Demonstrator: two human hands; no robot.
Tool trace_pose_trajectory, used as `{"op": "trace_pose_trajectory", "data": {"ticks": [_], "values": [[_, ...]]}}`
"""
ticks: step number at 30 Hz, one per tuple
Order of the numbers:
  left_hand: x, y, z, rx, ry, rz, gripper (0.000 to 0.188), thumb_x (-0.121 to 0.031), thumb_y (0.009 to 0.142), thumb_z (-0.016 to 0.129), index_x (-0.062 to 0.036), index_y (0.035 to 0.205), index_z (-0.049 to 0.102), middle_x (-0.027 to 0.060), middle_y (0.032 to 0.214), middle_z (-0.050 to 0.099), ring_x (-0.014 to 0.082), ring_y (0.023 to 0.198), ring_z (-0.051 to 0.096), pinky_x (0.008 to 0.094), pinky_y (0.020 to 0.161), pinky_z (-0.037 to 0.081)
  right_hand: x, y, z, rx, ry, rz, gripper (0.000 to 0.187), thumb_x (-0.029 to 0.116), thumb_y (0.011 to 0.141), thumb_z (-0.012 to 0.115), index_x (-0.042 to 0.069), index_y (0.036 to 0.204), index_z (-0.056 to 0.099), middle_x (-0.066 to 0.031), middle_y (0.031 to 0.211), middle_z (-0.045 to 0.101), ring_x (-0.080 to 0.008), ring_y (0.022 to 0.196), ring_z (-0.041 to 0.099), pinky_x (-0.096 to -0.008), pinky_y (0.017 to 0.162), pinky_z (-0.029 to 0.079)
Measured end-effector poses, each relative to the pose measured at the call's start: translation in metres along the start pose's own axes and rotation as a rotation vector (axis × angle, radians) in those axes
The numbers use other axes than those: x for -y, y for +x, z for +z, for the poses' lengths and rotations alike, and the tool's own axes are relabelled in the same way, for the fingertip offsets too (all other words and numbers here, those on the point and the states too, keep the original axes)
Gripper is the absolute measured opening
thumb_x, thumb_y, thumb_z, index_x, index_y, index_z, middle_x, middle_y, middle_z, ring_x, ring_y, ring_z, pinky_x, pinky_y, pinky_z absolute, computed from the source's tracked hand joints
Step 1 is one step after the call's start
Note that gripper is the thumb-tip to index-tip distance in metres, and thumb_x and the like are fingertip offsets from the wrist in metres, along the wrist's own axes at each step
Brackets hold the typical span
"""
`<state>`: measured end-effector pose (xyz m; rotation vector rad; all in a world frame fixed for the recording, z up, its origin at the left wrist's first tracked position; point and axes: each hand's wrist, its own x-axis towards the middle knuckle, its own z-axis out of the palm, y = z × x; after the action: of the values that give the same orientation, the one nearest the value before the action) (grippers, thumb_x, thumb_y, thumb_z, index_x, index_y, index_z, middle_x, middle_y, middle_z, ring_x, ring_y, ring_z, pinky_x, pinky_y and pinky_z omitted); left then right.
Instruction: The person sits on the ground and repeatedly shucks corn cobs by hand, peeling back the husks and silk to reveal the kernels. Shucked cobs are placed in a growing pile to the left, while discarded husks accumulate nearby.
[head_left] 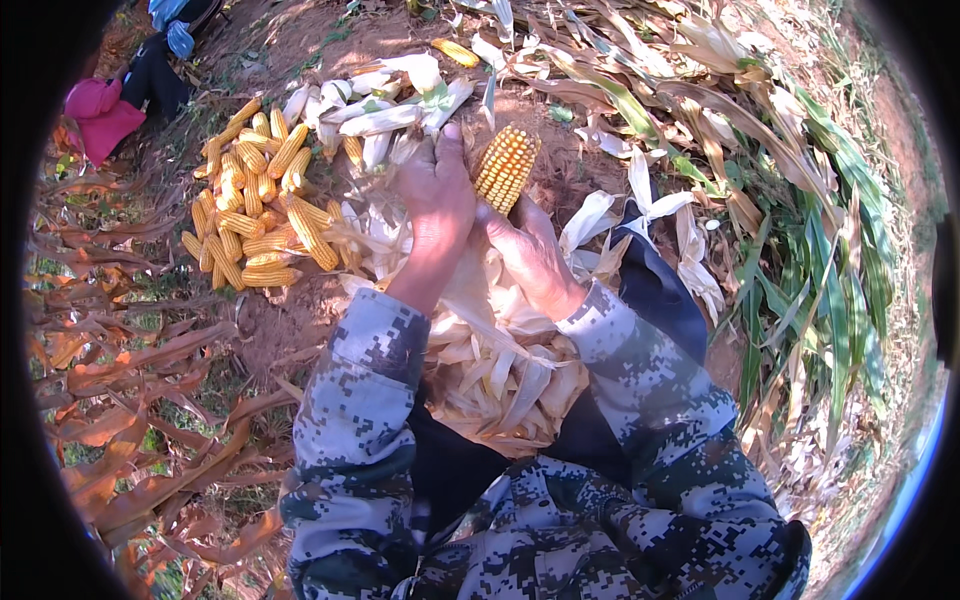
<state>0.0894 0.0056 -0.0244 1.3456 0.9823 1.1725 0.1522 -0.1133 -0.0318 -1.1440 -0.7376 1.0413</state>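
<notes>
My right hand (535,258) is closed round the lower end of a bare yellow corn cob (508,168), which points up and tilts slightly right. To the left of the cob, my left hand (437,208) has its fingers drawn together near pale husk; what they grip, if anything, is hidden. Just beyond it lies a heap of ears in whitish husks (380,120). A pile of husked yellow cobs (255,190) sits on the soil to the left. Loose dry husks (510,375) are heaped between my legs, below both hands.
One bare cob (456,52) lies apart at the far side. Cut corn stalks with green and dry leaves (815,270) spread along the right. Dry brown leaves (130,400) cover the left ground. A person in pink and dark clothing (105,115) is at the far left.
</notes>
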Motion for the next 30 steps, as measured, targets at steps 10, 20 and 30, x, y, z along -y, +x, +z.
{"op": "trace_pose_trajectory", "data": {"ticks": [10, 20, 30], "values": [[-0.04, -0.009, -0.012, 0.059, -0.471, -0.401, 0.037, -0.041, 0.105, 0.068, -0.0048, 0.112, 0.065, 0.0035, 0.091, 0.069, 0.0126, 0.065, 0.066, 0.0285, 0.05, 0.054, 0.02, -0.001, -0.002, -0.12, 0.584, 0.166, 0.043, 0.032, 0.098, 0.078, 0.004, 0.127, 0.063, -0.0032, 0.11, 0.069, -0.0178, 0.099, 0.069, -0.0367, 0.092, 0.057], [-0.09, -0.022, -0.068, 0.633, -0.652, -0.389, 0.049, -0.03, 0.103, 0.068, 0.0063, 0.134, 0.056, -0.0087, 0.068, 0.045, 0.0012, 0.057, 0.044, 0.0213, 0.049, 0.037, 0.047, 0.032, -0.055, -0.386, 0.676, 0.15, 0.043, 0.052, 0.1, 0.069, 0.011, 0.115, 0.063, -0.0067, 0.087, 0.071, -0.0217, 0.072, 0.071, -0.0385, 0.068, 0.063], [-0.05, -0.058, -0.058, 0.56, 0.424, 0.152, 0.074, -0.05, 0.088, 0.083, 0.0105, 0.127, 0.065, 0.0251, 0.113, 0.072, 0.0343, 0.105, 0.07, 0.0427, 0.095, 0.054, 0.049, 0.02, -0.058, -0.359, 0.414, -0.221, 0.036, 0.034, 0.093, 0.078, 0.008, 0.111, 0.061, -0.0067, 0.084, 0.066, -0.0211, 0.072, 0.069, -0.0353, 0.065, 0.061]]}}
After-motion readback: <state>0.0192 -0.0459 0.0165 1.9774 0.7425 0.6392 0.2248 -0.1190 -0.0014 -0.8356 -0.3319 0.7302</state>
